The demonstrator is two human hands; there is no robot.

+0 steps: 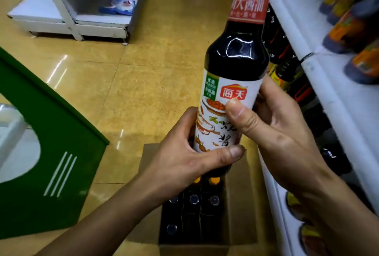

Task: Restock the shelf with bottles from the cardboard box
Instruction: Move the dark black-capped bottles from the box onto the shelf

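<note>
A dark soy sauce bottle (235,65) with a white label and a red neck band stands upright in the middle of the view, held above the open cardboard box (239,210). My left hand (184,161) grips its base from the left, thumb across the label's lower edge. My right hand (272,130) holds the label from the right, thumb pressed on the front. Several more dark bottles (193,212) stand in the box below. The white shelf (320,75) runs along the right side.
Dark bottles with orange labels (352,30) lie on the upper shelf at right, and others fill the lower tiers. A green panel (47,153) stands at left. A white shelving unit (82,16) with blue packets is at the far back across the yellow tiled floor.
</note>
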